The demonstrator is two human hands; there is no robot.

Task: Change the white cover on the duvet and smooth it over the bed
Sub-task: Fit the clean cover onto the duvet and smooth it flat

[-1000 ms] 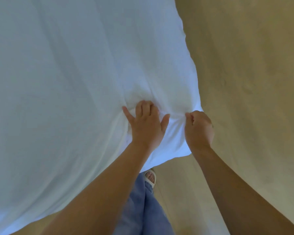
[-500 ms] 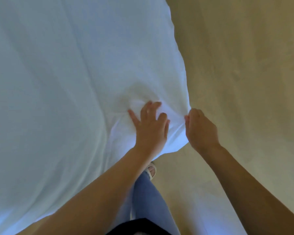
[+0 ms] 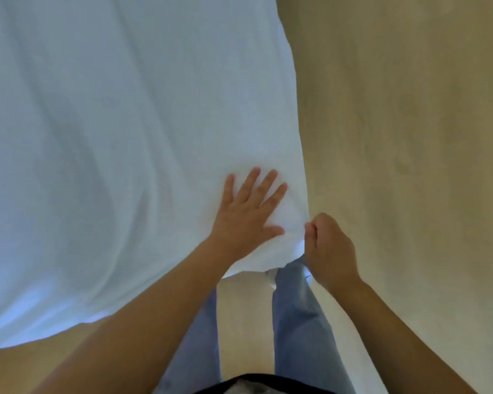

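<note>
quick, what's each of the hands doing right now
Left hand: open, fingers spread flat on the white cover.
Right hand: fingers curled, pinching the cover's edge near its corner.

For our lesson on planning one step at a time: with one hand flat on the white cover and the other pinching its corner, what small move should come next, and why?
Probably the right hand should draw the pinched corner of the white duvet cover gently outward, while the flat left hand pins it: the fabric bunches between them.
</note>
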